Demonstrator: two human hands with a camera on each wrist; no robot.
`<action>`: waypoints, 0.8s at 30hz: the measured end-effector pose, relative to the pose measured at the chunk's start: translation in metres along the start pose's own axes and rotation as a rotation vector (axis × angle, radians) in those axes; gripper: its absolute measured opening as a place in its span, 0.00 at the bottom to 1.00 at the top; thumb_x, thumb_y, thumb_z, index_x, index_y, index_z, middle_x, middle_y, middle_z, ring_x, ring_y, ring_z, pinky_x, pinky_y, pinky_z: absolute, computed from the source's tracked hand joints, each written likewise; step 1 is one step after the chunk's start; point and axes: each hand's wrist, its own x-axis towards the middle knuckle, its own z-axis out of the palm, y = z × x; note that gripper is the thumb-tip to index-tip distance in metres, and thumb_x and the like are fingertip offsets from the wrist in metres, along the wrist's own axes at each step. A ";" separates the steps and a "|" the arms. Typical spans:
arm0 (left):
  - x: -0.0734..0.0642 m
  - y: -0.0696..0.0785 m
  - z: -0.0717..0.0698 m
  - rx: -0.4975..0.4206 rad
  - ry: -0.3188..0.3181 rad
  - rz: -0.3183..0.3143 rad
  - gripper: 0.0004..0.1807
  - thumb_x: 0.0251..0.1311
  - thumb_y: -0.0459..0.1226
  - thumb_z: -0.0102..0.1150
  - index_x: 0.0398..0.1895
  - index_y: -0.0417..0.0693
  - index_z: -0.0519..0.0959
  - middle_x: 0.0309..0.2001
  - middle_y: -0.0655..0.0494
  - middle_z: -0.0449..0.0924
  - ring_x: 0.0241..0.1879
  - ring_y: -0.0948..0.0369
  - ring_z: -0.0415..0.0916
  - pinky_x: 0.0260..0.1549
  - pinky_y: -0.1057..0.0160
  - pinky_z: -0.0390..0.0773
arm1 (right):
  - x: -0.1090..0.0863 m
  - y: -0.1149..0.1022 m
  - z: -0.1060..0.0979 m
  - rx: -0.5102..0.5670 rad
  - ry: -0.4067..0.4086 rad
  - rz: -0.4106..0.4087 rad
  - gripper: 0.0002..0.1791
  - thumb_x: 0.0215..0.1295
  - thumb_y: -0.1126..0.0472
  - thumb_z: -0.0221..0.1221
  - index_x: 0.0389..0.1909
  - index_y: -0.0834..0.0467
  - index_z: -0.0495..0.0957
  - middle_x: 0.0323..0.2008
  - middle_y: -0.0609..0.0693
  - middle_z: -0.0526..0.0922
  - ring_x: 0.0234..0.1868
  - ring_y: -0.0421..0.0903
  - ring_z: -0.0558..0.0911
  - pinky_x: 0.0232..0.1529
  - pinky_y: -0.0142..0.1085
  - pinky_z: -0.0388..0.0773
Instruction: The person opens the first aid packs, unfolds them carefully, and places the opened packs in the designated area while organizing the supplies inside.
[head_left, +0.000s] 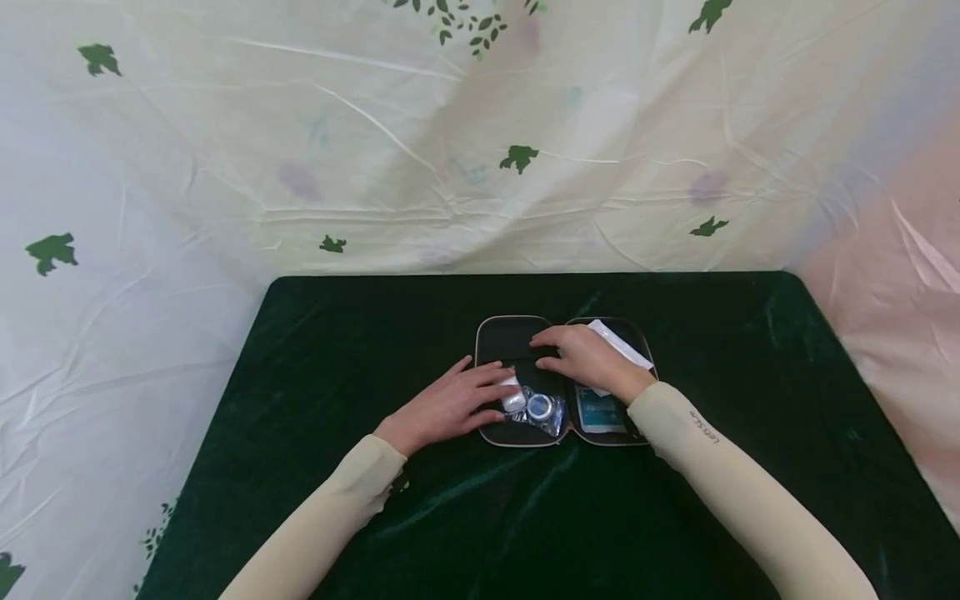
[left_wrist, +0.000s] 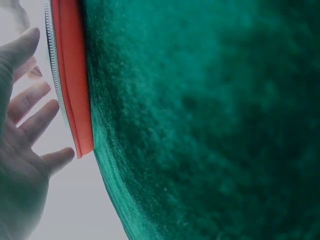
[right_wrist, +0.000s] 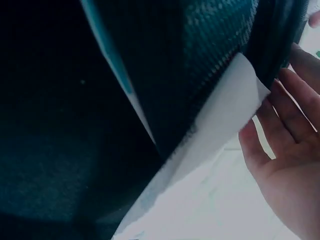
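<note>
A zip case (head_left: 517, 337) lies unfolded on the dark green cloth, black inside; its outer side (left_wrist: 72, 75) shows red-orange in the left wrist view. Over its left half, my left hand (head_left: 446, 404) spreads its fingers beside a small white item (head_left: 513, 396) and a clear bag with a round white-rimmed roll (head_left: 540, 407). My right hand (head_left: 588, 358) reaches across the middle of the case with loosely bent fingers, nothing visibly held. Under that wrist, a white paper packet (head_left: 621, 343) lies slanted in the right half. Whether either hand's fingertips touch anything is unclear.
A blue packet (head_left: 600, 412) sits in the right half of the case. The green velvet cloth (head_left: 360, 333) covers the table. Pale curtains (head_left: 420, 192) with green bird shapes hang behind and on both sides.
</note>
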 end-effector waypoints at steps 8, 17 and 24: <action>-0.001 -0.002 0.003 0.073 0.053 0.043 0.26 0.75 0.47 0.57 0.74 0.58 0.73 0.73 0.51 0.69 0.73 0.53 0.64 0.73 0.37 0.56 | 0.001 0.003 0.005 -0.072 -0.007 -0.023 0.17 0.70 0.59 0.68 0.56 0.60 0.85 0.58 0.57 0.84 0.60 0.55 0.83 0.64 0.52 0.76; 0.004 0.003 0.003 0.100 0.102 -0.015 0.22 0.73 0.45 0.61 0.69 0.61 0.78 0.66 0.53 0.75 0.69 0.53 0.69 0.73 0.36 0.56 | 0.000 0.004 0.010 -0.102 0.068 -0.045 0.12 0.69 0.62 0.68 0.51 0.59 0.87 0.54 0.55 0.87 0.56 0.54 0.85 0.60 0.52 0.79; 0.010 0.008 0.006 0.126 0.155 -0.088 0.21 0.71 0.45 0.64 0.66 0.62 0.81 0.59 0.54 0.80 0.63 0.54 0.74 0.73 0.40 0.58 | 0.001 0.005 0.014 -0.104 0.125 -0.049 0.09 0.69 0.64 0.67 0.48 0.59 0.88 0.50 0.54 0.88 0.53 0.53 0.86 0.57 0.51 0.81</action>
